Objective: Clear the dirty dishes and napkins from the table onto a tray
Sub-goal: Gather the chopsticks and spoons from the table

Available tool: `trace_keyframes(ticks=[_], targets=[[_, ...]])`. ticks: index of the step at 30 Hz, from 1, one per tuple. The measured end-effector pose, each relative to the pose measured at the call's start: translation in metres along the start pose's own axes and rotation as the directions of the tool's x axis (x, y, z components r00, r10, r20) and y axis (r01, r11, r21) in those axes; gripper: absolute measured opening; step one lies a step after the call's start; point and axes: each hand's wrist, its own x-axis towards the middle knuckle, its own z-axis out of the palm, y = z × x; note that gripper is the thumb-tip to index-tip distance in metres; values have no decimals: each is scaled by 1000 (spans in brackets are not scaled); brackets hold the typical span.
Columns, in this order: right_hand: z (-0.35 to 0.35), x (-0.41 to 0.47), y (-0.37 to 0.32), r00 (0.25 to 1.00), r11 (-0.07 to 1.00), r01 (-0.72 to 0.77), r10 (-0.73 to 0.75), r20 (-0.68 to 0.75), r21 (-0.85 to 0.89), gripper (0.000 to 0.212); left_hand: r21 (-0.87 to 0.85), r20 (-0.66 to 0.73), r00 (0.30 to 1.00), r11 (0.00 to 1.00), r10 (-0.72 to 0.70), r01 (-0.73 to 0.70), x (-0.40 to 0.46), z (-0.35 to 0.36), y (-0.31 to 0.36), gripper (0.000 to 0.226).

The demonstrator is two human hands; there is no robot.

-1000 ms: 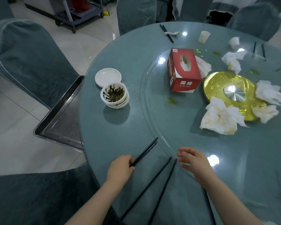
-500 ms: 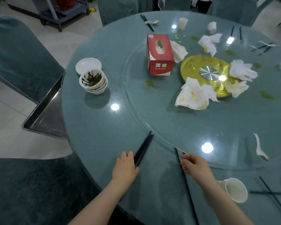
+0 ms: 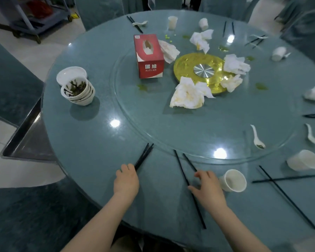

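- Our left hand (image 3: 126,182) is closed around the near ends of a bundle of black chopsticks (image 3: 144,156), whose tips fan out toward the glass turntable (image 3: 171,135).
- Our right hand (image 3: 207,188) lies palm down on the table (image 3: 91,135) with fingers loosely spread, holding nothing; the fingertips touch one chopstick (image 3: 189,163), and the thumb lies by a second, longer one (image 3: 182,170).
- A paper cup (image 3: 233,180) lies on its side just right of that hand.
- A stack of white bowls (image 3: 78,92) with dark leftovers stands near the left edge, a small plate (image 3: 71,74) just behind it.
- The metal tray (image 3: 25,140) sits below the left rim of the table.
- On the turntable we see a red tissue box (image 3: 149,55), a gold disc (image 3: 200,70) and crumpled napkins (image 3: 188,95).
- Two white spoons (image 3: 256,137) lie to the right, well away from both hands.
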Motion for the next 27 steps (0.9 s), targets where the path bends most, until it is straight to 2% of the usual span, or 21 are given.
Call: trace_keyframes(ticks=[2,3,5,7,8,11,12,14,17,19,20,22,25,27], targets=[[8,-9,1,1000,988,-19,17,-15,-155,76,34,-25,995,995,93,-92,-1,7,-9,26],[12,-13,1,999,973,-39,36,-16,-228,82,42,-30,991,990,133,-132,-1,8,-13,30],[20,-19,-1,997,961,-66,55,-50,-267,71,-49,-23,990,989,137,-138,-1,6,-20,29],[24,-25,-3,993,980,-86,71,-89,-178,46,-319,13,999,947,53,-46,2,-4,-26,17],[24,-28,-3,989,986,-112,99,-107,-122,40,-436,65,998,900,23,8,2,-10,-30,10],[25,-39,3,965,980,-197,197,-174,15,39,-731,107,994,676,-12,87,0,-15,-43,19],[25,-43,3,958,976,-217,217,-186,21,39,-814,141,990,567,-18,126,-3,-15,-46,23],[26,-53,4,945,965,-263,252,-208,-25,40,-940,256,967,231,-3,250,-11,-15,-49,26],[27,-65,8,902,925,-371,337,-269,-84,44,-891,381,923,-246,57,383,-19,-19,-48,29],[28,-70,13,871,893,-444,410,-270,-75,46,-774,429,895,-462,122,433,-24,-23,-48,35],[29,-72,16,863,885,-462,433,-261,-58,43,-721,439,885,-527,154,449,-26,-25,-49,37],[34,-75,19,876,900,-435,420,-238,-15,30,-656,444,874,-593,198,467,-31,-29,-50,37],[39,-75,20,914,942,-325,336,-227,87,19,-593,443,864,-644,240,483,-39,-35,-51,30],[38,-75,18,907,933,-326,354,-227,154,16,-573,451,854,-650,258,499,-42,-37,-52,24]])
